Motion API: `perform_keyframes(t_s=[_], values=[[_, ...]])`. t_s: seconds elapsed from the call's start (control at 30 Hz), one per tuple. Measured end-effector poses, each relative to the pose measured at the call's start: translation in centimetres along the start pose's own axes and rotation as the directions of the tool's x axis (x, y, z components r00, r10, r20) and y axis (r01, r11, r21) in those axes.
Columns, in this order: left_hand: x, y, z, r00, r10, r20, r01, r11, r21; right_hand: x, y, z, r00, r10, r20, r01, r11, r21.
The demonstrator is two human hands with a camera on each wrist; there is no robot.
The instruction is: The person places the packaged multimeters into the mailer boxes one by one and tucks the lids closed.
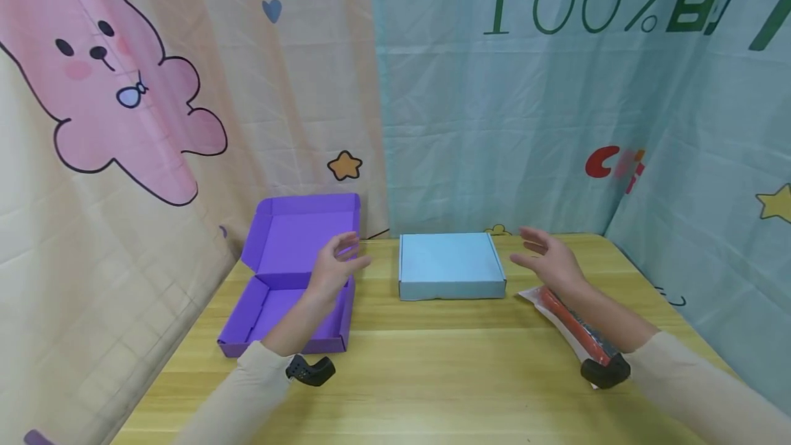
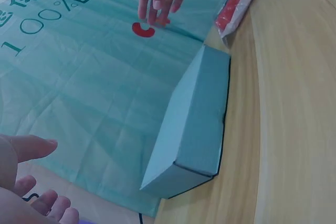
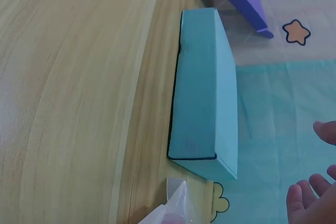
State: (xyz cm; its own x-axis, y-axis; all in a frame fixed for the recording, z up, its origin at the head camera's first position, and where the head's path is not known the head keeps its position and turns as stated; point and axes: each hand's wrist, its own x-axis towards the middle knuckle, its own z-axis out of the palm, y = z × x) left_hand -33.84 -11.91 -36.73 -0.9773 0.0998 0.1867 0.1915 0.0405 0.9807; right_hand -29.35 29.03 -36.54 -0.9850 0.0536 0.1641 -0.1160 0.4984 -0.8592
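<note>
A closed light-blue cardboard box (image 1: 452,259) lies flat on the wooden table, between the two hands. My left hand (image 1: 336,263) hovers in front of an open purple cardboard box (image 1: 296,239), its fingers relaxed and holding nothing. On the other side, my right hand (image 1: 548,259) is raised with loose fingers and touches nothing. Below the right forearm lies a clear plastic packet (image 1: 556,314) with something red and dark inside, partly covered by the arm. In the left wrist view the blue box (image 2: 189,124) stands apart from both hands.
The wooden table (image 1: 445,376) runs up to printed curtains at the back and sides. The purple box's lid is raised and leans back near the curtain. A small purple object (image 1: 38,437) shows at the lower left corner.
</note>
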Motion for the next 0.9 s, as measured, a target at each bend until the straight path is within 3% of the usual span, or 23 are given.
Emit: perform_keyframes(t_s=[0.17, 0.37, 0.63, 0.9], values=[[-0.9, 0.4, -1.9, 1.0, 0.021, 0.002, -0.021, 1.0, -0.001, -0.4, 0.4, -1.1, 0.999, -0.034, 0.008, 0.034, 0.999, -0.022], [-2.3, 1.0, -4.9, 0.999, 0.047, 0.016, -0.048, 0.998, 0.051, -1.1, 1.3, -2.5, 0.991, -0.132, 0.021, 0.134, 0.984, -0.118], [-4.3, 1.1, -9.1, 0.989, 0.146, 0.02, -0.148, 0.982, 0.121, -2.1, 2.1, -4.1, 0.983, -0.177, 0.052, 0.184, 0.966, -0.182], [-6.1, 0.4, -13.0, 0.981, 0.18, -0.076, -0.172, 0.979, 0.107, -3.3, 4.0, -5.9, 0.976, -0.204, 0.081, 0.217, 0.951, -0.221]])
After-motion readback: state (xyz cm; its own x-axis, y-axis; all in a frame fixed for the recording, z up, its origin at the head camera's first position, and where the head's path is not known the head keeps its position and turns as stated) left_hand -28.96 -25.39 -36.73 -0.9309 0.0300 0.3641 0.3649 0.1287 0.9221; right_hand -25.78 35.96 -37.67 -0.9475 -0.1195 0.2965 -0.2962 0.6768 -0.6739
